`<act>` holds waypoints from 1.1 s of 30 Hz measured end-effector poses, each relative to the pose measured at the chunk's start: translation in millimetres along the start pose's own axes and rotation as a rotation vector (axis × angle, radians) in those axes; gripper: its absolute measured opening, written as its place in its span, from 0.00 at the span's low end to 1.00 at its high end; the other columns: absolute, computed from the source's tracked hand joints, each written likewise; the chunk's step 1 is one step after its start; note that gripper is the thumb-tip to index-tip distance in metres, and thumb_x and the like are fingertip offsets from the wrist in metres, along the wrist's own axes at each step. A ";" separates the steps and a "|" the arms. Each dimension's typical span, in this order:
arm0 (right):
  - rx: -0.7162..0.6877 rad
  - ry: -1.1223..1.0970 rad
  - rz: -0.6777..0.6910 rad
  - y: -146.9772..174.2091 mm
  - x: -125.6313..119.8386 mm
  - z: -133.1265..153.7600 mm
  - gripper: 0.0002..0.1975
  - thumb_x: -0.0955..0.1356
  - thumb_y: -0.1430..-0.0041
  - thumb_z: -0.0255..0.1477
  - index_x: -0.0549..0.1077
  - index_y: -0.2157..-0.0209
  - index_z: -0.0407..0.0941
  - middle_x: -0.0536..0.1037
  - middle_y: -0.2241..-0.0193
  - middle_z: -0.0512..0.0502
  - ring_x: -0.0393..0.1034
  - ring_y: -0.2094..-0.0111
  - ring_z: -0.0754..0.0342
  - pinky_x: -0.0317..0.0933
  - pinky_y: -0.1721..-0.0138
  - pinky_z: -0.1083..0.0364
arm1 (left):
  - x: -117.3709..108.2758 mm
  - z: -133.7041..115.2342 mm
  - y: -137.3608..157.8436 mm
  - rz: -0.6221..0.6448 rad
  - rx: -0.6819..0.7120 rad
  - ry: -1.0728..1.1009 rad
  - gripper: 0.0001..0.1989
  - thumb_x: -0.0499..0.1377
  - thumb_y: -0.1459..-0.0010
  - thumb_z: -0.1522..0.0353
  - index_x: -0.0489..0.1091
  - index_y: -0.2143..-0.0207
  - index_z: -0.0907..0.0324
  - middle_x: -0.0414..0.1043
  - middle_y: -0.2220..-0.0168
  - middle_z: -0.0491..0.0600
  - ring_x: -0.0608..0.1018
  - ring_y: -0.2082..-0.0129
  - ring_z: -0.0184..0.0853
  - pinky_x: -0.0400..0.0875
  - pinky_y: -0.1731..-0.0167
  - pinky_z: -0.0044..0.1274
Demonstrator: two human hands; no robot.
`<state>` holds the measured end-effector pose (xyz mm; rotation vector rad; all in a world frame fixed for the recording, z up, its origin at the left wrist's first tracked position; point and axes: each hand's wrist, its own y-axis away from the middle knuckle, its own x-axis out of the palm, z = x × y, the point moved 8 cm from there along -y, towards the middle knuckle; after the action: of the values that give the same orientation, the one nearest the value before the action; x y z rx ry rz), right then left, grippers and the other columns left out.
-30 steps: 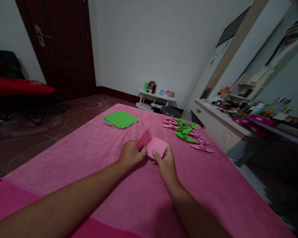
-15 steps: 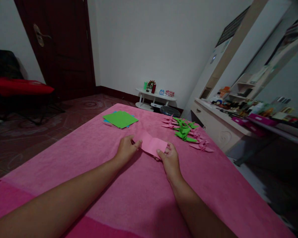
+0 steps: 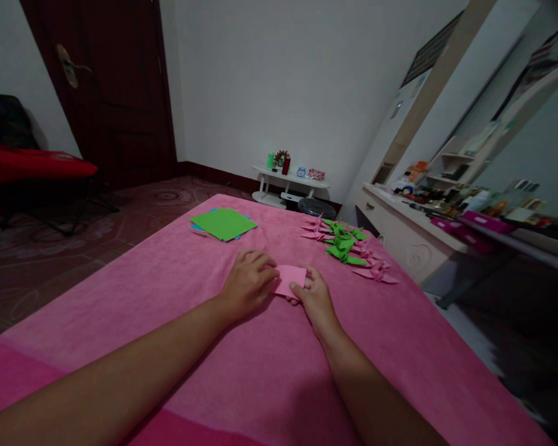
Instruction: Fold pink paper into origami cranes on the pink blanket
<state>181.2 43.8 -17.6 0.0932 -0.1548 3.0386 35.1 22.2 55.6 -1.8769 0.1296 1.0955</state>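
A small pink sheet of origami paper (image 3: 288,280), folded over into a compact square, lies between my hands above the pink cloth (image 3: 260,371). My right hand (image 3: 315,296) pinches its right side, thumb on top and fingers beneath. Curled over its left edge is my left hand (image 3: 250,282), fingers bent and pressing on the paper; the fingertips are partly hidden. Beyond the left hand sits a stack of square paper (image 3: 224,223), green on top with blue showing below. Several folded green and pink paper cranes (image 3: 346,248) lie grouped to the right.
A white vanity (image 3: 409,229) crowded with bottles and boxes stands along the right. At the far wall is a low white shelf (image 3: 291,175) with small items. A chair with red fabric (image 3: 32,162) stands at left, near a dark wooden door (image 3: 106,93).
The pink paper has gone from partly opened to folded over smaller. My left hand has moved right and curled over its left edge; my right hand keeps its pinch.
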 end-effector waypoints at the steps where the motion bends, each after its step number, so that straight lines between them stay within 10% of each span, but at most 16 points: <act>1: 0.008 -0.007 0.005 0.0 0.0 -0.1 0.29 0.69 0.56 0.26 0.57 0.51 0.43 0.76 0.76 0.53 0.67 0.84 0.59 0.60 0.84 0.62 | 2.0 -6.8 0.0 0.039 0.034 -0.010 0.09 0.53 0.43 0.68 0.73 0.65 0.57 0.72 0.62 0.51 0.69 0.58 0.38 0.54 0.50 0.37; 18: -0.031 0.171 -0.025 -3.1 -11.4 3.2 0.31 0.68 0.54 0.32 0.57 0.47 0.44 0.74 0.70 0.50 0.68 0.79 0.58 0.60 0.87 0.62 | 16.7 -14.3 4.5 0.252 0.069 -0.118 0.11 0.53 0.44 0.64 0.73 0.71 0.58 0.72 0.72 0.50 0.69 0.64 0.38 0.46 0.46 0.40; 22: -0.099 0.264 -0.054 -8.5 -25.3 7.2 0.18 0.63 0.49 0.31 0.70 0.55 0.44 0.69 0.80 0.54 0.62 0.85 0.60 0.57 0.88 0.62 | 17.9 -11.8 4.9 0.251 0.058 -0.092 0.10 0.54 0.45 0.64 0.73 0.71 0.58 0.72 0.71 0.50 0.70 0.64 0.38 0.47 0.47 0.39; 26: -0.238 0.379 -0.068 -13.9 -36.3 14.1 0.11 0.64 0.54 0.24 0.77 0.70 0.44 0.72 0.74 0.48 0.69 0.73 0.55 0.67 0.73 0.56 | 18.8 -9.6 5.0 0.258 0.038 -0.049 0.10 0.54 0.45 0.64 0.73 0.70 0.58 0.72 0.71 0.50 0.71 0.64 0.37 0.48 0.48 0.38; 33: -0.435 0.554 0.060 -11.9 -26.1 23.0 0.17 0.66 0.56 0.18 0.78 0.66 0.49 0.64 0.50 0.44 0.63 0.51 0.50 0.63 0.53 0.48 | 17.5 -7.8 5.5 0.252 -0.009 0.024 0.09 0.55 0.47 0.65 0.74 0.69 0.57 0.73 0.71 0.50 0.72 0.64 0.38 0.52 0.49 0.37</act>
<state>209.7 50.8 4.7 -0.7783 -0.7600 2.8689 47.7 19.1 40.5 -1.9188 0.3845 1.2439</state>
